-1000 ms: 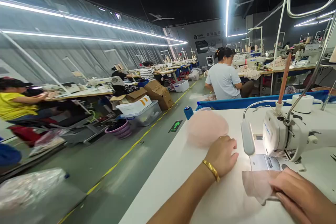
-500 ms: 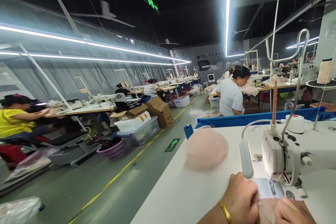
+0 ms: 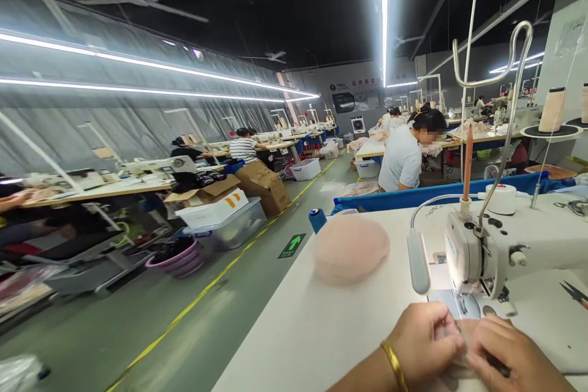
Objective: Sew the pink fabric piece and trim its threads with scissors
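Observation:
Sheer pale pink fabric is stretched between my two hands, just in front of the sewing machine. My left hand, with a gold bangle at the wrist, is closed and pinches the fabric's left side. On the other side, my right hand has its fingers curled over the same fabric. A narrow dark object shows under the right fingers, too hidden to name. The lit needle plate lies just beyond the hands. Left of the machine sits a rounded pile of pink fabric.
Small scissors lie at the right of the white table. A blue thread spool stands by its far left corner. A grey lamp hangs beside the machine. Across the aisle, a co-worker sits bent over a table.
The view has turned to the right, bringing the scissors into sight. My hands have drawn closer together on the fabric, and the dark object under my right fingers now shows.

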### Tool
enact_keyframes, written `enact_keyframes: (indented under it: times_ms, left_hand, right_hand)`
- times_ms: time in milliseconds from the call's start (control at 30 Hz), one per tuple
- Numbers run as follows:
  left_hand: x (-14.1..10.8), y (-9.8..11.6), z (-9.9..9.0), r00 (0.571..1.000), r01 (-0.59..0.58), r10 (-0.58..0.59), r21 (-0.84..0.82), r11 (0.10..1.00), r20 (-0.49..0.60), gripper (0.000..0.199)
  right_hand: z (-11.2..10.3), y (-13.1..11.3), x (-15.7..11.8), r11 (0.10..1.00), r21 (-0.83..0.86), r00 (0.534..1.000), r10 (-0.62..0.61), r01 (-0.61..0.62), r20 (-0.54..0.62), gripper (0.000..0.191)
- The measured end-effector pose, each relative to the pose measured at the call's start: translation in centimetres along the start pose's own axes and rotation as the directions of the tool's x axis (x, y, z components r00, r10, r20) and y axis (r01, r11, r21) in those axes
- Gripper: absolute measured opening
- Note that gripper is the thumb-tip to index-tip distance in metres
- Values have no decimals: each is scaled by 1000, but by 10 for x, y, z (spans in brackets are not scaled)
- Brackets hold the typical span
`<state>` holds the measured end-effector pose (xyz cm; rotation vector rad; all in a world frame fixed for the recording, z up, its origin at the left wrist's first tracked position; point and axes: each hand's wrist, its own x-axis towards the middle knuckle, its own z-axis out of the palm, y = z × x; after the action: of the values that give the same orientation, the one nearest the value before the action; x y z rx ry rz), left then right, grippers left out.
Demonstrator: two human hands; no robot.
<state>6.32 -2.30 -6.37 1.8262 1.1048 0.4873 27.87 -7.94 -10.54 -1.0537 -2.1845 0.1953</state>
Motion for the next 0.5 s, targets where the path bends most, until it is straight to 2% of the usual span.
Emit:
enact_keyframes:
  times_ms: [67,167,233,300,500]
  left_hand:
    - [-1,1,0,1000,12,-11,-37,999,10,12]
    - [0,1,1,1000,23,-22,-88,996,9,12]
    - [0,1,2,1000,29,-28,-117,993,8,11]
    - [0,2,2,1000,29,-27,-135,990,12,13]
    - [-2,2,3,1000,-20,20,-95,995,-1,13]
  right_hand:
    - [-4,-4,-1,989,49,990,140,-141,16,27]
    - [-2,-9,-3,912,151,925,376,-381,58,16]
    - [0,-11,-5,868,192,888,453,-459,74,16]
    - [2,-12,-6,868,183,886,458,-463,71,19]
    - [0,-15,-4,908,141,918,397,-394,13,21]
